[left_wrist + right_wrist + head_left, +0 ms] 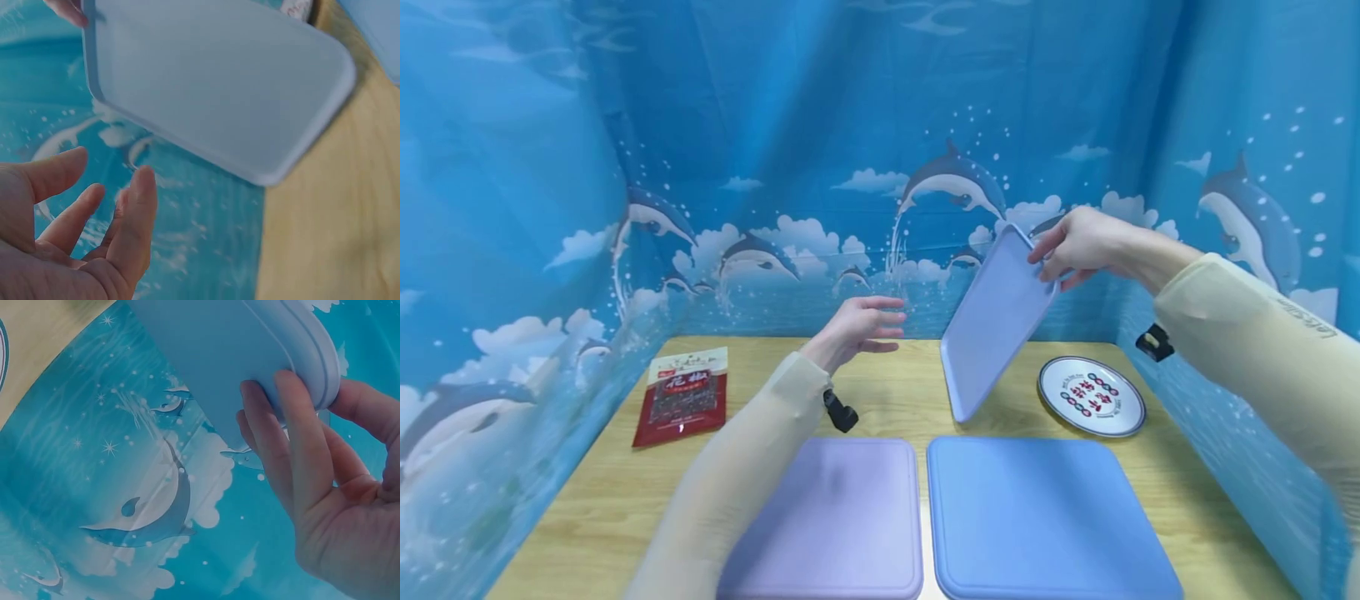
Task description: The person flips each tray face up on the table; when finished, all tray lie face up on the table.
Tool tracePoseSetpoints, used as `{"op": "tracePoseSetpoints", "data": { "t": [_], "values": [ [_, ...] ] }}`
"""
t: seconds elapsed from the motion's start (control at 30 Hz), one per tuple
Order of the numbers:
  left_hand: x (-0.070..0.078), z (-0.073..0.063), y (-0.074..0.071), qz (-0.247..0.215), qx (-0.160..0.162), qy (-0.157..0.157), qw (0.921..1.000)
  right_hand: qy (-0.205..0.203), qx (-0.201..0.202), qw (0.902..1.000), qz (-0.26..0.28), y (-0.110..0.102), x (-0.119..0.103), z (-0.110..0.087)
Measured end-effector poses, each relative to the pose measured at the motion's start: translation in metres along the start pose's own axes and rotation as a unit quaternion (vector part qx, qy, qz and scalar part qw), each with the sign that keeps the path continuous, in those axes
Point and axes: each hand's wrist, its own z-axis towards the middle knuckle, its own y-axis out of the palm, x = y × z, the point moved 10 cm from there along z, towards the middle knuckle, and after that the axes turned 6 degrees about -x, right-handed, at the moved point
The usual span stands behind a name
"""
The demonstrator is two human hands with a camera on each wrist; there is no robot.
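Note:
My right hand (1082,242) pinches the upper right corner of a pale blue rectangular plastic tray (996,321), thumb on one side and fingers on the other. Tilted steeply, the tray has its low corner close over the wooden table; its shallow rim shows in the left wrist view. To its left hovers my left hand (859,329), fingers spread and holding nothing. Nearer to me, a lilac tray-like panel (850,517) and a blue one (1045,517) lie flat side by side. My left forearm covers part of the lilac one.
A white plate (1092,397) with red lettering and a dark rim sits on the table's right side. At the left lies a red and white spice packet (685,396). Blue dolphin-print curtains (820,167) enclose the wooden table (775,392) at the back and both sides.

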Motion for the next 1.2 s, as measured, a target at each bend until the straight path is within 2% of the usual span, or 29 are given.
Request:
{"op": "tracePoseSetpoints", "data": {
  "t": [0.17, 0.37, 0.6, 0.8, 1.03, 1.2],
  "values": [
    [-0.028, 0.003, -0.017, -0.017, 0.020, -0.026, 0.9993, -0.008, 0.002, 0.9999, 0.015, -0.001, 0.003, -0.005],
    [-0.053, 0.007, -0.032, -0.035, 0.042, -0.045, 0.9975, -0.010, 0.001, 0.9996, 0.025, -0.003, -0.002, -0.013],
    [-0.077, 0.010, -0.034, -0.060, 0.037, -0.056, 0.9959, -0.021, -0.005, 0.9981, 0.058, -0.005, -0.013, -0.023],
    [-0.083, 0.013, -0.024, -0.079, 0.024, -0.053, 0.9952, -0.039, 0.005, 0.9959, 0.082, -0.007, -0.024, -0.031],
    [-0.077, 0.016, -0.016, -0.126, 0.030, -0.003, 0.9916, -0.065, 0.008, 0.9940, 0.088, -0.008, -0.033, -0.041],
    [-0.076, 0.017, -0.014, -0.137, 0.038, 0.016, 0.9897, -0.074, 0.011, 0.9927, 0.095, -0.009, -0.032, -0.045]
  ]
}}
